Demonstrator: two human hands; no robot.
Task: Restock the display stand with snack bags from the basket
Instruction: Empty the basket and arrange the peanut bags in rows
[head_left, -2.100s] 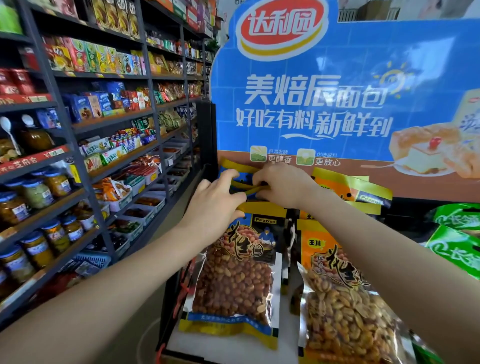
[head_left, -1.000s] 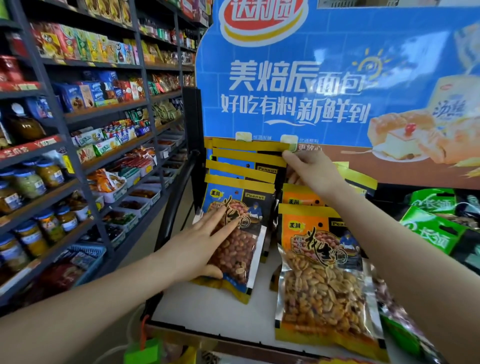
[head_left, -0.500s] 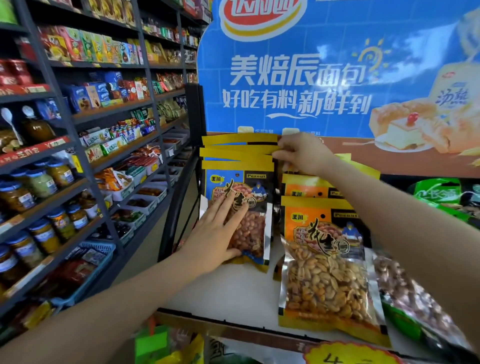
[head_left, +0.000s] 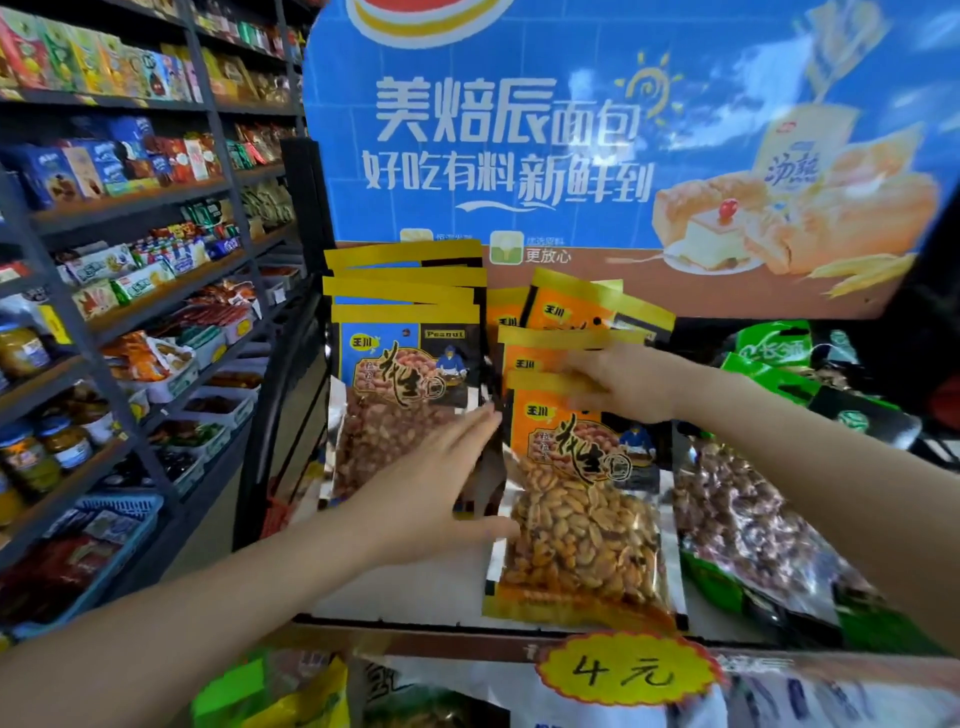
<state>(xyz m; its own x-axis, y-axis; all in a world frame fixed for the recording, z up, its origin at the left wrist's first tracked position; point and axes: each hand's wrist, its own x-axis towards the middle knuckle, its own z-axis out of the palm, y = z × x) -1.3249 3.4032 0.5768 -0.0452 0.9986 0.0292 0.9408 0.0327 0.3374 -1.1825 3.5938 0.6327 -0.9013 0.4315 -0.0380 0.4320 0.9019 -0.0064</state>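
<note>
Slid rightward off the blue peanut bags (head_left: 410, 395) since the earlier frame: left hand (head_left: 441, 488), fingers straight, at frame centre between the stacks. Pinched top edge of front orange peanut bag (head_left: 582, 499) with right hand (head_left: 623, 384). Bare white shelf (head_left: 395, 587) along lower front edge.

The stand (head_left: 415, 597) has a white shelf under a blue bread poster. On its left, blue peanut bags (head_left: 410, 374) stand upright in an overlapping row, yellow tops stepped one behind another. Just beside them on the right, orange peanut bags (head_left: 582, 499) stand in a like row, clear fronts showing pale nuts. Green bags (head_left: 769, 358) lie farther right.
</note>
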